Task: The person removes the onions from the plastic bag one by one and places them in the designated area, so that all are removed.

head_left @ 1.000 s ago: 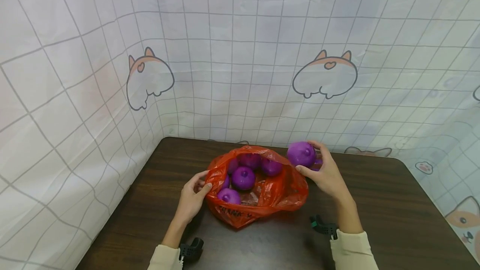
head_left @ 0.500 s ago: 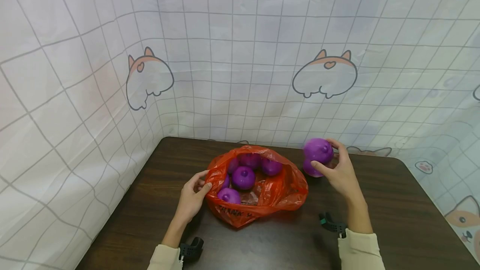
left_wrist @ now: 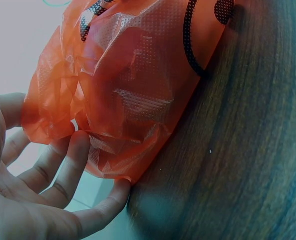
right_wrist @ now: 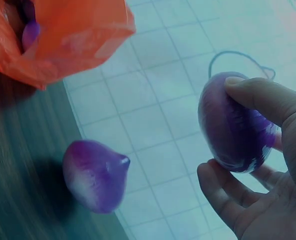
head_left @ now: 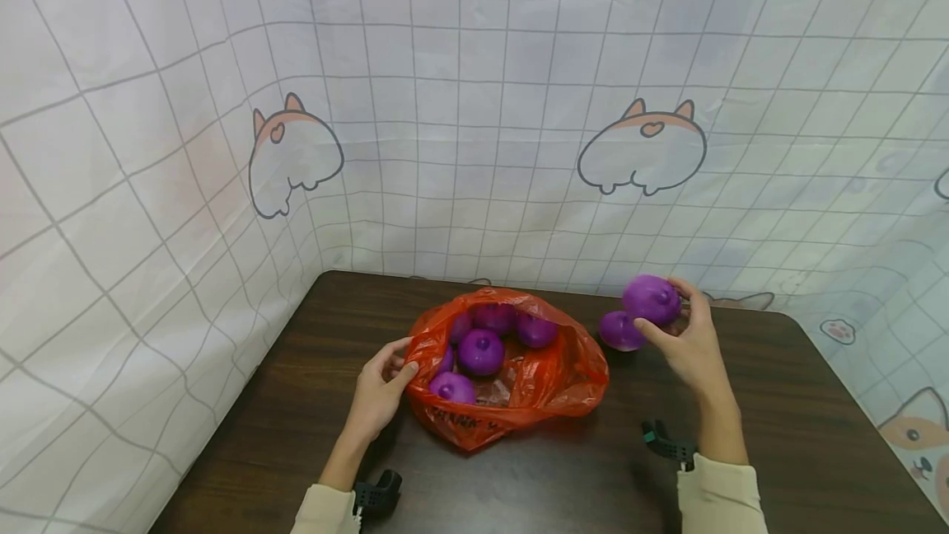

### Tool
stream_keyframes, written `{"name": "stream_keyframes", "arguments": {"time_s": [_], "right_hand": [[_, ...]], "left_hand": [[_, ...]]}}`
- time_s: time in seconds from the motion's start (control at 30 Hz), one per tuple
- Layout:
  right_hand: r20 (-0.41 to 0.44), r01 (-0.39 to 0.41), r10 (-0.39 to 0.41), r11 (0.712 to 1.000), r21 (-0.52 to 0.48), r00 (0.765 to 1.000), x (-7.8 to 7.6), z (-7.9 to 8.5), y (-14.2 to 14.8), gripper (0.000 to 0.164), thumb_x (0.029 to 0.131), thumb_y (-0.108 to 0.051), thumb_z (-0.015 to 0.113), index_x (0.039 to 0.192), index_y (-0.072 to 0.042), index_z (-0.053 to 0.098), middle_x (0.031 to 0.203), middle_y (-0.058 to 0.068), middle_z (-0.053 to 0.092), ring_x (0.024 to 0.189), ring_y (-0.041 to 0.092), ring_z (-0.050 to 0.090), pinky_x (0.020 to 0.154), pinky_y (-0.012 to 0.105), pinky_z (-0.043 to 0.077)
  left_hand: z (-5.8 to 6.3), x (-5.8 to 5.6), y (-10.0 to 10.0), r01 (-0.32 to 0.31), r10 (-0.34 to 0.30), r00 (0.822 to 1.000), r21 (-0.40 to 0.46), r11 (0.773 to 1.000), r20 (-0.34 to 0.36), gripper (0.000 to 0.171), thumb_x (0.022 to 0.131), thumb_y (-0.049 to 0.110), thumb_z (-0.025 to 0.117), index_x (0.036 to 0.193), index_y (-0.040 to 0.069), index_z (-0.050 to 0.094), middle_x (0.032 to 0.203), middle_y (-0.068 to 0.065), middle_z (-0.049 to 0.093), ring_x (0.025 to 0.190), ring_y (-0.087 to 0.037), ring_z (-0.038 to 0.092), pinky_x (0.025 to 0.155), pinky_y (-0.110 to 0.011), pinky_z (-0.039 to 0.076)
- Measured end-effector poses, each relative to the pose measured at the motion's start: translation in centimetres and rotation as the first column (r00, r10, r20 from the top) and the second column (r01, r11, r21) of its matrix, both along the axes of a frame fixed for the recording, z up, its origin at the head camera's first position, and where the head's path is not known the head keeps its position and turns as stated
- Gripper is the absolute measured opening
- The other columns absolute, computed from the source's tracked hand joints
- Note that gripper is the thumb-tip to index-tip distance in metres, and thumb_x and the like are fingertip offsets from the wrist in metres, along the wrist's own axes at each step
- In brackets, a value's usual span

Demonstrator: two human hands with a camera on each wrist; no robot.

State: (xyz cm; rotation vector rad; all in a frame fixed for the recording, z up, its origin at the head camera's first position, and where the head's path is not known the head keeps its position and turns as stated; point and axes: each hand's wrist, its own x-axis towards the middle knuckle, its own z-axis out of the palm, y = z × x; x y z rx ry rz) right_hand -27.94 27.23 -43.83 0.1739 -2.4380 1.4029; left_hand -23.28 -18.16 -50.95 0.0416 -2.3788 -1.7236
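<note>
My left hand (head_left: 380, 390) pinches the left rim of a red plastic bag (head_left: 567, 402). In the left wrist view its fingers (left_wrist: 80, 150) lie against the thin orange-looking plastic. Inside the gaping bag sit several purple onions (head_left: 482, 353). To the right of the bag, my right hand (head_left: 691, 344) holds another purple onion (head_left: 651, 299) between thumb and fingers. One more onion (head_left: 621, 332) rests on the table just left of and below the held one. The right wrist view shows its pointed tip (right_wrist: 125, 160).
A dark wood-grain table (head_left: 771, 419) bears everything. Behind and beside it hangs a white grid-patterned cloth (head_left: 474, 188) with cartoon animals. Black wrist mounts sit on both arms, the left mount (head_left: 380, 494) close over the table.
My right hand has moved right with the held onion, away from the bag's edge. The onion on the table now shows more fully. My left hand and the bag stay put.
</note>
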Motion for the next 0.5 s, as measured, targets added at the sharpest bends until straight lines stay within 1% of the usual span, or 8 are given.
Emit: {"name": "stream_keyframes", "arguments": {"time_s": [0.1,0.17,0.4,0.5], "right_hand": [[0.002,0.027,-0.027,1.000,0.001,1.000,0.0,-0.1,0.4,0.086,0.091,-0.019,0.077,0.160,-0.012,0.026,0.151,0.022,0.034,0.119,0.028,0.049,0.080,0.009,0.043],[0.002,0.041,-0.041,0.999,0.002,0.999,0.1,-0.2,0.6,0.086,0.091,-0.019,0.078,0.160,-0.012,0.026,0.152,0.023,0.034,0.120,0.030,0.049,0.078,0.009,0.043],[-0.005,0.067,-0.067,0.998,-0.003,0.998,0.0,-0.7,1.3,0.086,0.091,-0.019,0.078,0.158,-0.007,0.027,0.155,0.026,0.030,0.125,0.042,0.048,0.078,0.007,0.040],[-0.006,0.076,-0.076,0.997,0.003,0.997,-0.1,-1.0,1.7,0.085,0.091,-0.018,0.078,0.158,-0.007,0.027,0.155,0.027,0.030,0.125,0.044,0.047,0.078,0.007,0.040]], "left_hand": [[-0.1,0.0,0.0,-0.002,0.002,1.000,-0.002,1.000,-0.001,0.038,0.097,0.013,0.069,0.135,0.017,0.065,0.099,-0.013,0.063,0.085,-0.018,0.054,0.072,-0.024,0.044],[0.0,0.0,0.0,-0.002,0.002,1.000,-0.004,1.000,-0.007,0.038,0.097,0.013,0.069,0.135,0.018,0.065,0.098,-0.012,0.063,0.085,-0.017,0.054,0.071,-0.024,0.045],[0.0,0.1,0.0,-0.011,0.011,1.000,-0.012,1.000,-0.019,0.038,0.096,0.012,0.070,0.134,0.017,0.066,0.097,-0.011,0.063,0.084,-0.016,0.054,0.070,-0.025,0.045],[0.0,0.1,0.0,-0.009,0.009,1.000,-0.012,1.000,-0.017,0.038,0.097,0.013,0.070,0.134,0.017,0.065,0.098,-0.011,0.063,0.084,-0.017,0.054,0.070,-0.025,0.045]]}}
